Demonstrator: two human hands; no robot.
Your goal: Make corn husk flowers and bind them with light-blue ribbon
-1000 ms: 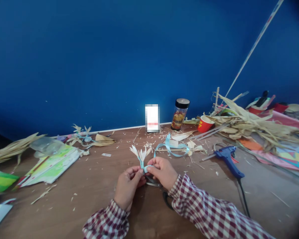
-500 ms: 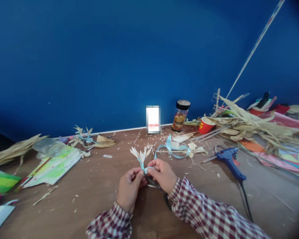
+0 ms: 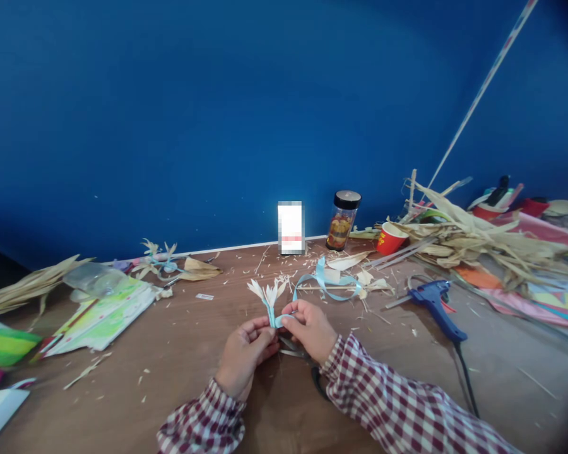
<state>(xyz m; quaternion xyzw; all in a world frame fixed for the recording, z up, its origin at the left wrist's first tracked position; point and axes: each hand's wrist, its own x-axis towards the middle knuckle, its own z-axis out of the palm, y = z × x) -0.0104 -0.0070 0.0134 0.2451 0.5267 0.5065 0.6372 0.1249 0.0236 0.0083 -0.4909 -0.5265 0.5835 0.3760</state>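
Item: small flower of pale, pointed dried-husk petals (image 3: 266,291), held upright just above the brown wooden tabletop (image 3: 184,353), its stem pinched between the fingertips of the left hand (image 3: 243,353) and right hand (image 3: 310,328), both closed narrowly on it, seemingly so the petals stay fanned while the stem is bound. Light blue ribbon (image 3: 326,284) runs from the stem, apparently wrapped there, to a loose loop lying beyond the hands. Within reach, apparently as supplies: blue glue gun (image 3: 435,302), heap of dried husks (image 3: 473,243), and scissors (image 3: 303,356), partly hidden beneath the right wrist.
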